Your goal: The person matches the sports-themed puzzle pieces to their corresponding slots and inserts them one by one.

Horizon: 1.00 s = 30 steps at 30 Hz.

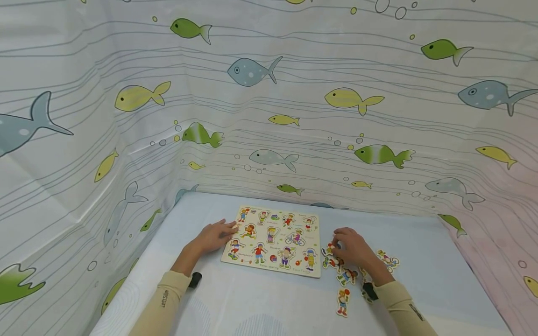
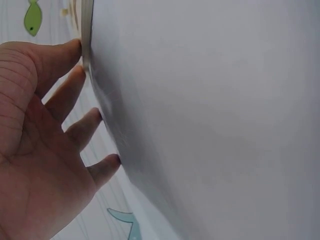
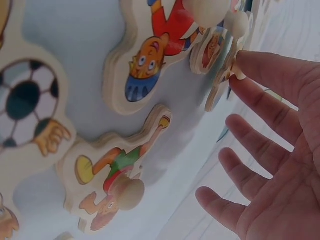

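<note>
A flat wooden puzzle board [image 1: 259,238], printed with children playing sports, lies on the table. My left hand [image 1: 212,237] rests at its left edge; in the left wrist view the thumb [image 2: 67,52] touches the board's side and the other fingertips touch the table. To the right of the board, my right hand [image 1: 352,246] pinches a wooden puzzle piece [image 3: 220,87] by its knob between thumb and index finger, above the loose pieces. Its picture is seen edge-on. Close by lie a piece with a blue-capped child [image 3: 145,65] and a piece with a green-shorted child [image 3: 112,175].
Several loose pieces lie right of the board, among them a ball player piece [image 1: 343,302] nearer me and a cyclist piece [image 1: 388,261] beyond my right wrist. A soccer ball piece [image 3: 22,95] is close to the right wrist camera. A fish-print curtain [image 1: 311,140] surrounds the pale table [image 1: 235,298].
</note>
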Motion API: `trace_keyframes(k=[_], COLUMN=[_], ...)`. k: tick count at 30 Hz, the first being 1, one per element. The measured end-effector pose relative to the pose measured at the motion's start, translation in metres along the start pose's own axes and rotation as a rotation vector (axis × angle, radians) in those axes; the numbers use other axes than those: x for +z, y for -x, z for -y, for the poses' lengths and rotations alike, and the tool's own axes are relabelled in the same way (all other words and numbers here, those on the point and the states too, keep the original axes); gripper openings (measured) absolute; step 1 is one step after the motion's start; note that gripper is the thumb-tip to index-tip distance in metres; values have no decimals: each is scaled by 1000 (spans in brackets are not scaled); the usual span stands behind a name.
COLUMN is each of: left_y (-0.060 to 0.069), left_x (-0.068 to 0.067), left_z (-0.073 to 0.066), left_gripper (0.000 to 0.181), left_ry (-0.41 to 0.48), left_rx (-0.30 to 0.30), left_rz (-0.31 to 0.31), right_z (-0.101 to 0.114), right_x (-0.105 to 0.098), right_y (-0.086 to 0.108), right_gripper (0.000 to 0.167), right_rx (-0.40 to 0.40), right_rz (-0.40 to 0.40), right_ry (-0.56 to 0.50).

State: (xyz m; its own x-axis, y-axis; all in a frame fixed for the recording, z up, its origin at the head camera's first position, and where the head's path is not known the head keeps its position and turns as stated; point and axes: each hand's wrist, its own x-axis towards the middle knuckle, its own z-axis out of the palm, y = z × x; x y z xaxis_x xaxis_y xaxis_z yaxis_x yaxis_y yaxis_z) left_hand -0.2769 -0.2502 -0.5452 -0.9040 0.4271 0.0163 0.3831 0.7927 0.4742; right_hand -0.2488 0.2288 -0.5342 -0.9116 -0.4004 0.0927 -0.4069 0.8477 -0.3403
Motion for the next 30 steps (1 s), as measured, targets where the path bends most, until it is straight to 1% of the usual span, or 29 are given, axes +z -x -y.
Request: trace_keyframes(k=[12, 20, 30], left_y=[0, 0, 0], left_x=[1, -1, -1], left_z=[0, -1, -1], left_gripper=[35, 35, 34], left_ry=[1, 12, 17], left_rx=[-3, -9, -12], left_rz=[-5, -8, 1], right_z=[4, 8, 15], right_x=[-6, -12, -15], right_y=[2, 1, -1], right_gripper=[13, 14, 12], right_rx=[29, -37, -86], right_rz=[-12, -45, -71], right_ry=[-17, -3, -16])
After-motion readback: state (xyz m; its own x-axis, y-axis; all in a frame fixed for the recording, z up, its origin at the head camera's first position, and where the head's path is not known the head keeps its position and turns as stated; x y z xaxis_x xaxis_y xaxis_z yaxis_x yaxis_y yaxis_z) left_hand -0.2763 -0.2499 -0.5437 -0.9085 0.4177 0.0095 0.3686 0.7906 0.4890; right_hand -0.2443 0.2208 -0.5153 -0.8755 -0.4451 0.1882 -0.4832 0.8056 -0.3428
